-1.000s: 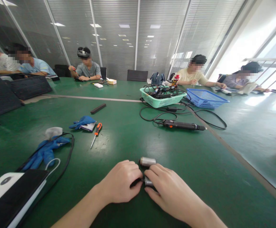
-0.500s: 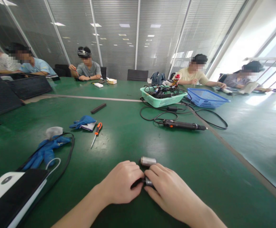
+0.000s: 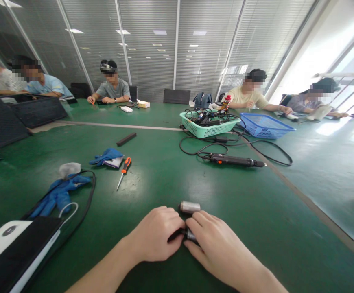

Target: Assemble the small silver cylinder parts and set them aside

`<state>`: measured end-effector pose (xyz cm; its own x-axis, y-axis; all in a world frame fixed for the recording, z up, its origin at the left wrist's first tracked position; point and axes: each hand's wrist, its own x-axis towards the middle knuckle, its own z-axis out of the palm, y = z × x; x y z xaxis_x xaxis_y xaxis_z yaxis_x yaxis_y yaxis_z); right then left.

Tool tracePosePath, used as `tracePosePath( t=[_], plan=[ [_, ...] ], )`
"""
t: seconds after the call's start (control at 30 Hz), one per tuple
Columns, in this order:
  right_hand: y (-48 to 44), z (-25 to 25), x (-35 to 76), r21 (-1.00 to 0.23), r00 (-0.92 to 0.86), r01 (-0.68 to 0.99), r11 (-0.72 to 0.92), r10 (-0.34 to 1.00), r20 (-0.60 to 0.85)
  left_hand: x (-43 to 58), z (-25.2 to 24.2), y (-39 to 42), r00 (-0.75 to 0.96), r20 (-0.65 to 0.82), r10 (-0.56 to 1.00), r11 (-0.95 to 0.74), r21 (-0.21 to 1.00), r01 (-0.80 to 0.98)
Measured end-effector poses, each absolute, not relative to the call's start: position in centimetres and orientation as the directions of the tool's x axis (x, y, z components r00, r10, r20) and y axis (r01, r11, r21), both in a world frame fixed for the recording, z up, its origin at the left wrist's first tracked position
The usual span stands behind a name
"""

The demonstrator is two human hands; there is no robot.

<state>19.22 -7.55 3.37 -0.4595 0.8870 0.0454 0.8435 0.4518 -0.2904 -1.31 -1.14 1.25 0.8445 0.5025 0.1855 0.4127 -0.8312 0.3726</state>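
Note:
My left hand (image 3: pixel 160 234) is closed round a black part (image 3: pixel 175 235), most of it hidden by the fingers. Close against it, my right hand (image 3: pixel 212 240) grips a small silvery metal cylinder (image 3: pixel 191 235) that meets the black part between the two hands. Whether the two pieces are joined I cannot tell. Just beyond my fingertips a second silvery cylinder (image 3: pixel 190 207) lies on its side on the green table (image 3: pixel 152 183). An orange-handled screwdriver (image 3: pixel 124 171) lies farther off to the left.
At left are blue gloves (image 3: pixel 61 195), a looped black cable and a white-and-black device (image 3: pixel 18 248). Ahead right lies a black electric screwdriver (image 3: pixel 238 160), its cord near a green basket (image 3: pixel 209 130) of parts and a blue basket (image 3: pixel 265 127). Several people sit around the table.
My hands have hardly moved and keep their hold on the same pieces. Across the table, a seated person's raised hand has come down to the tabletop.

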Motion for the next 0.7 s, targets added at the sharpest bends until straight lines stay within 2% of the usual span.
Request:
tracePosePath(
  t=[0.7],
  plan=[
    [-7.42, 3.06, 19.01, -0.236, -0.474, 0.848, 0.474, 0.878, 0.062, -1.21, 1.31, -1.16, 0.837, 0.186, 0.514, -0.827, 0.365, 0.427]
  ],
)
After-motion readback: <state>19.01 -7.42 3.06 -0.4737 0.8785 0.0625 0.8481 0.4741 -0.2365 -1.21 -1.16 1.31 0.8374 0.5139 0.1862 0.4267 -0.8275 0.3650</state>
